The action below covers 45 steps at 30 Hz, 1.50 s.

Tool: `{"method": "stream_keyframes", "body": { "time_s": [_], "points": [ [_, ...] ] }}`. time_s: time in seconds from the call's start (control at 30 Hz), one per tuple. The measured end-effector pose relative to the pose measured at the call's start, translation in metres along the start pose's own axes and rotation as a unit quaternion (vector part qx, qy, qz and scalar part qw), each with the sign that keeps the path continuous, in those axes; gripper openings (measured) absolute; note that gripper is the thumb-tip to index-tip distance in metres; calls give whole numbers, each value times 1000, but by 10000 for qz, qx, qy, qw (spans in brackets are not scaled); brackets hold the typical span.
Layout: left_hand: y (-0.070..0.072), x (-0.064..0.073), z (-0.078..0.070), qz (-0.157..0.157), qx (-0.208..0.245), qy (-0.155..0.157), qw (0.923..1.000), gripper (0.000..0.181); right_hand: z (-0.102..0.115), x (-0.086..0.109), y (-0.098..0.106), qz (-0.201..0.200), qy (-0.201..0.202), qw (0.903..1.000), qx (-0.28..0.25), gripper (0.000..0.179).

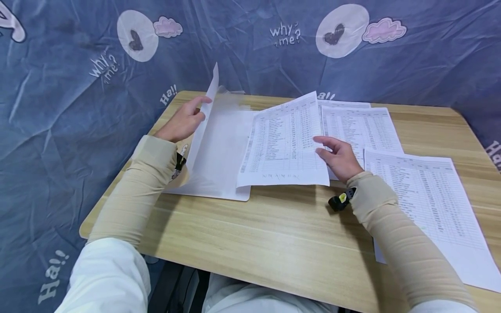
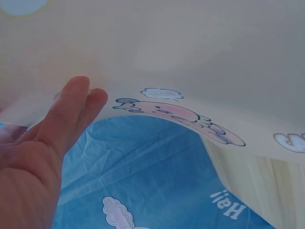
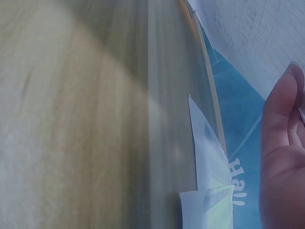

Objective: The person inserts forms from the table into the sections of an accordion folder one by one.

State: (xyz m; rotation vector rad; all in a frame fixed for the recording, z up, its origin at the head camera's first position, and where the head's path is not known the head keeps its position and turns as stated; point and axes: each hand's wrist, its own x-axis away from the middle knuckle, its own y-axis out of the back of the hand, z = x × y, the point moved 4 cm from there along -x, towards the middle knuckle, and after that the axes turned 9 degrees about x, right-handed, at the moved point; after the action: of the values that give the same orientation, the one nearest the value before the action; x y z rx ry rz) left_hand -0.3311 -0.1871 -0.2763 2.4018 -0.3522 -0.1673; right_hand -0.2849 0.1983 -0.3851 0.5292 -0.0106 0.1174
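On the left of the table a folder with clear plastic pockets [image 1: 225,152] lies spread, its cover [image 2: 190,62] raised and printed with cartoon pictures. My left hand [image 1: 182,121] pinches the edge of that cover. A printed sheet of tables [image 1: 285,139] leans over the folder's right side, its lower edge lifted off the table. Thumb and fingers of my right hand [image 1: 339,158] pinch this sheet at its right edge. In the right wrist view the same hand [image 3: 283,143] shows at the right, with the sheet's underside above it.
More printed sheets [image 1: 360,126] lie behind my right hand. Another sheet [image 1: 426,195] rests at the right, partly under my right forearm. The wooden table [image 1: 242,234] ends at a patterned blue cloth [image 1: 242,48] behind and to the left.
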Motion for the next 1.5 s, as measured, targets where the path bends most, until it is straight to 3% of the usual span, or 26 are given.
{"method": "stream_keyframes", "body": {
  "time_s": [1.5],
  "points": [
    [0, 1, 2, 77, 123, -100, 9998, 46, 8, -8, -18, 79, 226, 9993, -287, 39]
  ]
}}
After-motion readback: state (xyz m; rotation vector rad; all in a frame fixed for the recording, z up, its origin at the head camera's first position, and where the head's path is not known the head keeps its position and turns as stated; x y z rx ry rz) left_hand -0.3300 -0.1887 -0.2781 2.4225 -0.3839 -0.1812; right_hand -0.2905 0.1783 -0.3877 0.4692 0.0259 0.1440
